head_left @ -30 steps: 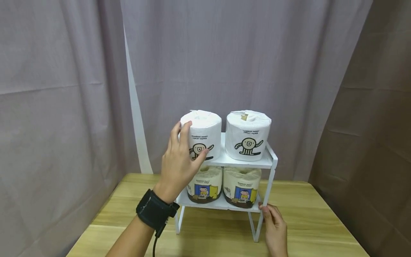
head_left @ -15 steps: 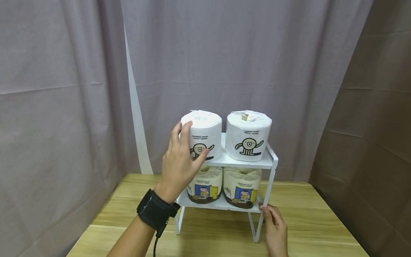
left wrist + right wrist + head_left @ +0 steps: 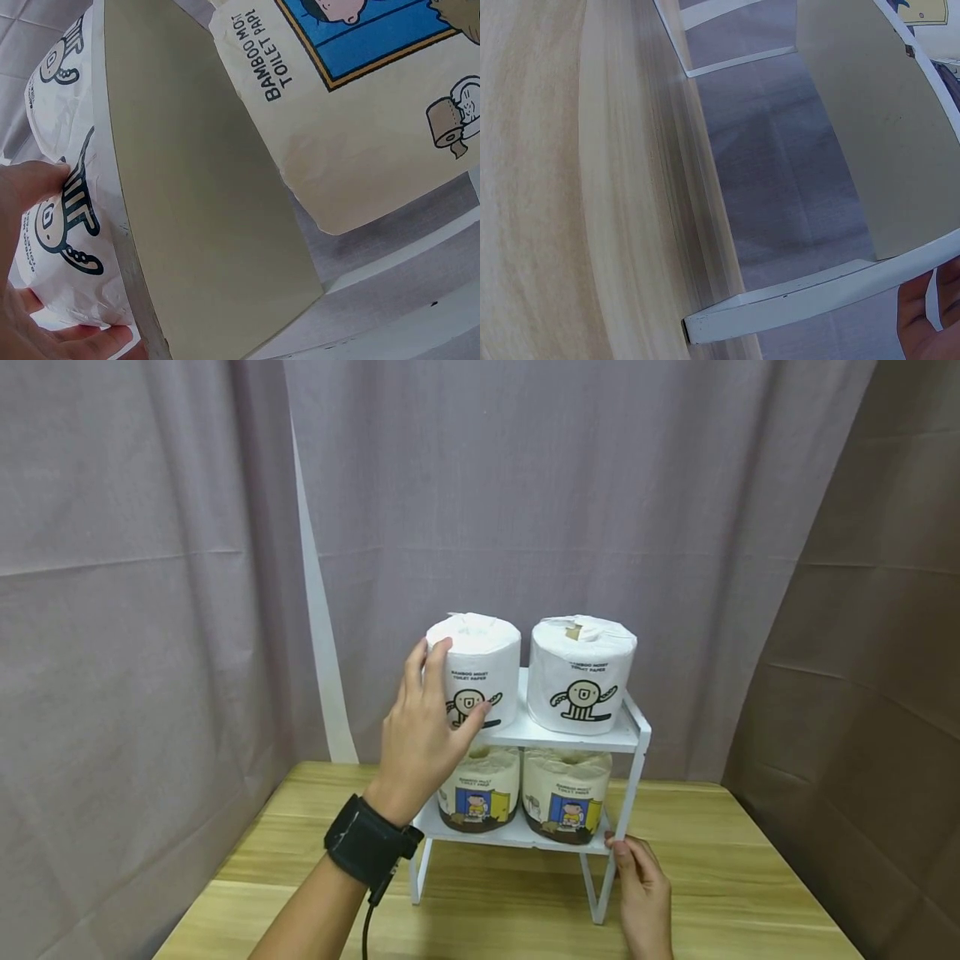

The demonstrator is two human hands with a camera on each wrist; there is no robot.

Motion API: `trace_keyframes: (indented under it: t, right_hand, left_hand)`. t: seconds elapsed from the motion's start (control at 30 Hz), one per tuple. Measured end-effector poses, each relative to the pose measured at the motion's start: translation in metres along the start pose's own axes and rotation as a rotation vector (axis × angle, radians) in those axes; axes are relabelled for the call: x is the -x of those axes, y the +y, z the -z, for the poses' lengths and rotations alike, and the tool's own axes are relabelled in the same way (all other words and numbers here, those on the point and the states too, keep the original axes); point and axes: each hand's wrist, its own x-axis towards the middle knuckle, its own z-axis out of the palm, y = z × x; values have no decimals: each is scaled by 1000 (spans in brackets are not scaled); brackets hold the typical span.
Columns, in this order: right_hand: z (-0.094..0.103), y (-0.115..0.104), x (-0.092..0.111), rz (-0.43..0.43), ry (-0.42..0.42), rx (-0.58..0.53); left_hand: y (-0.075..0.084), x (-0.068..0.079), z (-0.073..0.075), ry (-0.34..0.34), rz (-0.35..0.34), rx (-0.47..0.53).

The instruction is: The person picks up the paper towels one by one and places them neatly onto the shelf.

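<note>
A white two-tier rack (image 3: 628, 793) stands on the table and bears wrapped toilet rolls. My left hand (image 3: 418, 735) holds the left white toilet roll (image 3: 491, 664) on the upper shelf, fingers at its far left side and thumb on its printed front. Beside that roll, a little apart, stands the right white toilet roll (image 3: 547, 685). Below are two cream toilet rolls, the left one (image 3: 480, 777) and the right one (image 3: 566, 777). Low on the rack's front right leg, my right hand (image 3: 642, 893) pinches the frame; the right wrist view shows part of those fingers (image 3: 919, 307).
Wooden table top (image 3: 705, 860) surrounds the rack's feet. Grey curtains (image 3: 570, 485) hang close behind, and a brown curtain (image 3: 862, 693) is at the right. A black strap (image 3: 367, 843) with a cable is round the left wrist.
</note>
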Motion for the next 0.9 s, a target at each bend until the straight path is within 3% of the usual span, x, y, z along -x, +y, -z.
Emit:
trace_keyframes:
  t: [0.9]
  right_hand:
    - [0, 1, -1, -1, 3, -13]
  left_hand:
    - [-2, -5, -4, -28, 32, -10]
